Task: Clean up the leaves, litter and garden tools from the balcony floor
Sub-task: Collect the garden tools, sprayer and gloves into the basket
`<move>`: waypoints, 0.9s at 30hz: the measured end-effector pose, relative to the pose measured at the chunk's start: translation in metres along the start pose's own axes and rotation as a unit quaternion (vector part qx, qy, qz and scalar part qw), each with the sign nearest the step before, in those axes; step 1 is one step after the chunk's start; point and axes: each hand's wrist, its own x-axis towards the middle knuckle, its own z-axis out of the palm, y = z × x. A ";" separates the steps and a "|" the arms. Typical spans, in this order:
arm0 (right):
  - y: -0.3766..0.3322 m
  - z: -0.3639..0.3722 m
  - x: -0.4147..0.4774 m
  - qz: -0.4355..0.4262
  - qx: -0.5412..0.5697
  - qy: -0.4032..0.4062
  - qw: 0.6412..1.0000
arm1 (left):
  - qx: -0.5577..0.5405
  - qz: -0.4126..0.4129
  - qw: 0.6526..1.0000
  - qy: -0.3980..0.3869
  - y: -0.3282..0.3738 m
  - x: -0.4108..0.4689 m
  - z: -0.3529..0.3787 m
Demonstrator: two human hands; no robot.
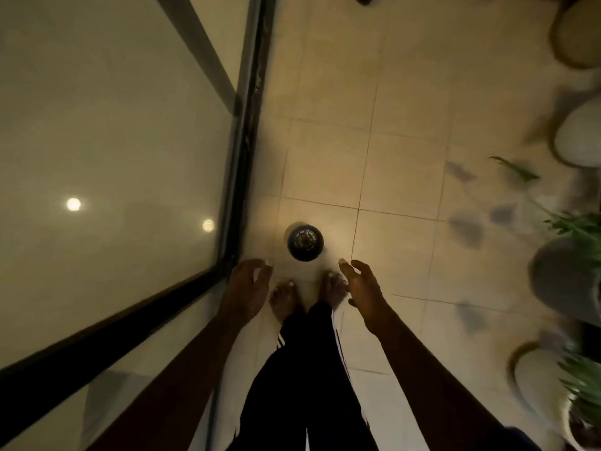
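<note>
A round dark object (304,244) sits on the tiled floor (406,141), at 12 o'clock from the bare feet (286,297). The left hand (247,288) hovers at its 7 o'clock and the right hand (361,291) at 5 o'clock. Both have their fingers (346,270) loosely spread and hold nothing. Blurred leaves (465,227) lie at 3 o'clock.

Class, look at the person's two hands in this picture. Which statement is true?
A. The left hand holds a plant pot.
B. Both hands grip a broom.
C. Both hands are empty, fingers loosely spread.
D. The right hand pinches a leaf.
C: the left hand and the right hand show loosely spread fingers with nothing in them, above the tiled floor.
</note>
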 end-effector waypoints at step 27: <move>-0.057 0.016 0.149 -0.067 0.095 -0.133 0.984 | -0.147 -0.028 0.988 -0.037 0.102 0.136 0.078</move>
